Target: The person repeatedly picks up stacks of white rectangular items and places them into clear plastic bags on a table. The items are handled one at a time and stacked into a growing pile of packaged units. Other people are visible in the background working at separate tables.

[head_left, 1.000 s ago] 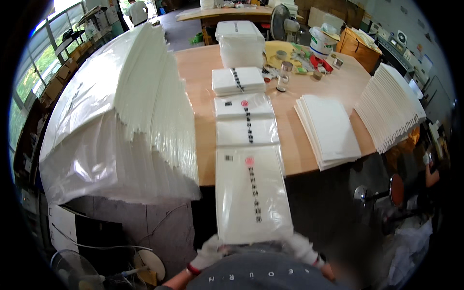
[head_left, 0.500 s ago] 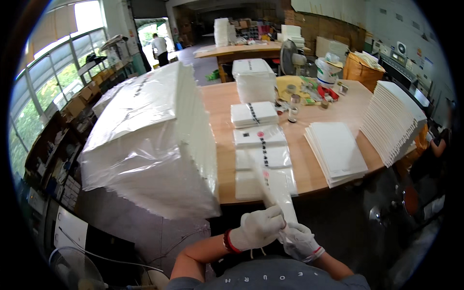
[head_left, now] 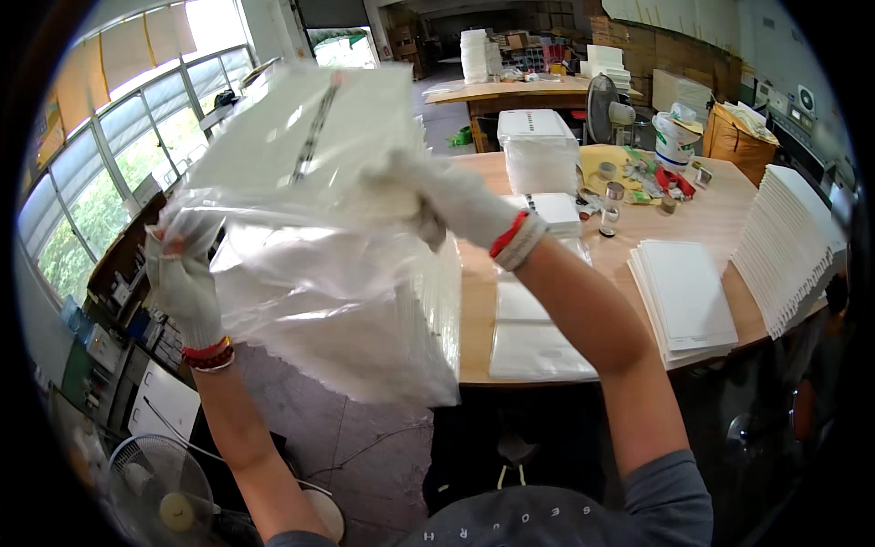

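Around the work, I am seeing a wooden table (head_left: 476,333) carrying flat packets (head_left: 538,351), a loose stack of white sheets (head_left: 685,296) and a leaning stack (head_left: 788,251). A glass bottle (head_left: 611,210) is standing farther back, near a white bucket (head_left: 675,141). A tall plastic-draped stack (head_left: 342,333) is filling the space below the hands; the right forearm is partly covering the flat packets. The clear-wrapped packet (head_left: 269,150) is showing white, glossy and motion-blurred, with a black printed line. It is lying above the tall stack; contact I am not able to tell. The line is pointing away from the wearer, leaning right, the long axis apparently following. The left hand (head_left: 187,283) is gripping loose plastic; the right hand (head_left: 437,196), blurred, is clasping the packet's right edge.
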The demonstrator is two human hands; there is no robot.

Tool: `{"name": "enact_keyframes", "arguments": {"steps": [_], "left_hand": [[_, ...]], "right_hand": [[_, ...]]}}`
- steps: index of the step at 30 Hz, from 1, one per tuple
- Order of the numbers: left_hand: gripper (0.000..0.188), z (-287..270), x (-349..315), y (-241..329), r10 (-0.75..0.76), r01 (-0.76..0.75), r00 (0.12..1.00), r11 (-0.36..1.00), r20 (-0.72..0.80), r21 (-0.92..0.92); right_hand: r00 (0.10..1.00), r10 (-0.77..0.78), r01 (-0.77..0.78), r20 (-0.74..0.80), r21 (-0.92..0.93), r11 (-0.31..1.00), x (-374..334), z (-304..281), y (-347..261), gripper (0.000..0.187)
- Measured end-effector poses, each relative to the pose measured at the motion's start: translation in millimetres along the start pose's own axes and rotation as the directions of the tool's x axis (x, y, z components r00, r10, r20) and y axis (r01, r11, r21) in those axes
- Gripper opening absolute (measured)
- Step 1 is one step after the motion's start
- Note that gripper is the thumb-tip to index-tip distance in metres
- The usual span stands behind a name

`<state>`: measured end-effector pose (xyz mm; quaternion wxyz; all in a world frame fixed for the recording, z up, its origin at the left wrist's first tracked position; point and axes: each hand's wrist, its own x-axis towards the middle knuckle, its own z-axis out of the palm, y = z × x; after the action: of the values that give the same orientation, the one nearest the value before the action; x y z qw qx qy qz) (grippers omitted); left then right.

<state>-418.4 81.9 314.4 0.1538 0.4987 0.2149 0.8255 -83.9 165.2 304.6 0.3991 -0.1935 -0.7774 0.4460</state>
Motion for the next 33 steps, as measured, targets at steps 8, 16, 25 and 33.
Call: {"name": "enact_keyframes", "arguments": {"steps": [8,16,25,33], "left_hand": [[0.017,-93.9,-194.8,-90.9,-0.154,0.258,0.949,0.882,-0.277,0.395],[0.015,89.2,-415.6,-247.1,-0.597,0.088,0.505,0.754,0.623,0.651],[0.027,186.0,-410.0,-357.7,-0.832,-0.016,0.091,0.548,0.547,0.836],[0.022,195.4,-389.8,-355.0,-0.681,-0.021,0.126,0.726,0.722,0.688]], "right_hand": [[0.912,-0.301,0.343,0.28,-0.115,0.932,-131.7,63.3,90.5,0.033],[0.646,0.738,-0.758,0.196,0.277,0.59,-290.5,87.6,172.3,0.036],[0.408,0.912,-0.789,-0.033,0.49,0.371,-348.4,46.5,190.1,0.037],[0.455,0.728,-0.292,-0.513,0.686,0.667,-268.1,-5.6,292.6,0.028]]}}
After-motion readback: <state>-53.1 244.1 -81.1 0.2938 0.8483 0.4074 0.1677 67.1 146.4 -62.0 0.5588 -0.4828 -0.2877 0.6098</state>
